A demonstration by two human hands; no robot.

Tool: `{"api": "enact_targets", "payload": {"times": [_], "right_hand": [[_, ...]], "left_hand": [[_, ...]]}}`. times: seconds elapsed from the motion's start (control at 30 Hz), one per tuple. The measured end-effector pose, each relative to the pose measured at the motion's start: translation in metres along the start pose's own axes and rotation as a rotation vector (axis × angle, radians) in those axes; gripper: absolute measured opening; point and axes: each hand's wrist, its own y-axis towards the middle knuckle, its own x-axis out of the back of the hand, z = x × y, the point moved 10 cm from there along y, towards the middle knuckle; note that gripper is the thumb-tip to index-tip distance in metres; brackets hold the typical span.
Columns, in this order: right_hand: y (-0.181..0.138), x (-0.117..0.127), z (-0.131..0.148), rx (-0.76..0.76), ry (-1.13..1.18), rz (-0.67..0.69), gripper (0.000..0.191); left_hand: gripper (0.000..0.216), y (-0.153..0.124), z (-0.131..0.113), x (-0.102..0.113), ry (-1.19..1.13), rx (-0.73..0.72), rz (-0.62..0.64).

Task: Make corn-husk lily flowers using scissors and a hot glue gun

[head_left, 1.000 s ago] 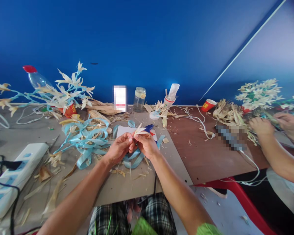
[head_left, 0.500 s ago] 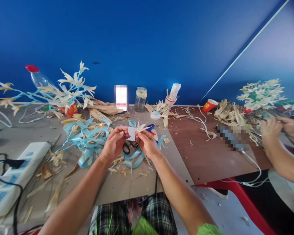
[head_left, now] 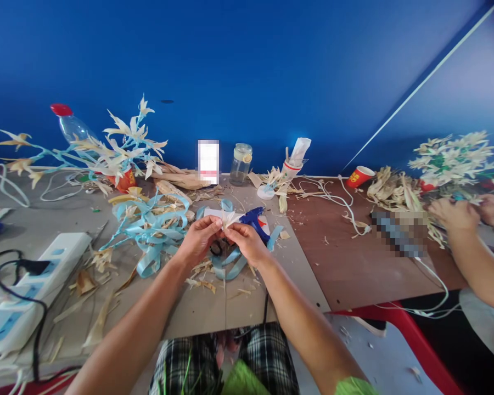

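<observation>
Between my two hands is a small pale flower [head_left: 229, 219] of dried husk petals, its petals pointing up and away. My left hand [head_left: 203, 235] pinches at its left side, thumb and forefinger closed. My right hand [head_left: 248, 241] grips its base from the right. Just behind lies a blue glue gun [head_left: 253, 218] with a red trigger, on a white sheet. Black scissor handles [head_left: 216, 248] show partly under my hands. Light blue ribbon [head_left: 230, 269] loops over the table in front of them.
Left of my hands lies a tangle of blue ribbon [head_left: 150, 233]. Flower branches [head_left: 127, 145] stand in a red cup. A white power strip [head_left: 37, 291] lies at left. Behind are a jar [head_left: 241, 167] and a cup [head_left: 290, 169]. Another person's hands [head_left: 455, 214] work at right.
My left hand has moved right to meet the flower, and both hands are now together at it. The glue gun shows more fully. The whole view has shifted slightly.
</observation>
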Motion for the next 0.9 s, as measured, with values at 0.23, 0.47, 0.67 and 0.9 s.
{"api": "enact_targets", "payload": {"times": [0.23, 0.47, 0.67, 0.9], "right_hand": [[0.0, 0.001, -0.008, -0.032, 0.031, 0.003, 0.031], [-0.002, -0.004, -0.003, 0.003, -0.059, 0.044, 0.032], [-0.002, -0.004, -0.005, -0.009, -0.017, 0.042, 0.03], [0.0, -0.002, -0.014, -0.061, 0.12, 0.02, 0.025]], "left_hand": [[0.02, 0.0, 0.004, -0.003, -0.031, 0.064, 0.013], [0.025, 0.002, 0.003, 0.003, -0.01, 0.034, 0.003], [0.021, 0.0, 0.003, -0.001, -0.002, 0.048, 0.031], [0.019, 0.0, 0.003, -0.009, -0.003, 0.047, 0.105]]}}
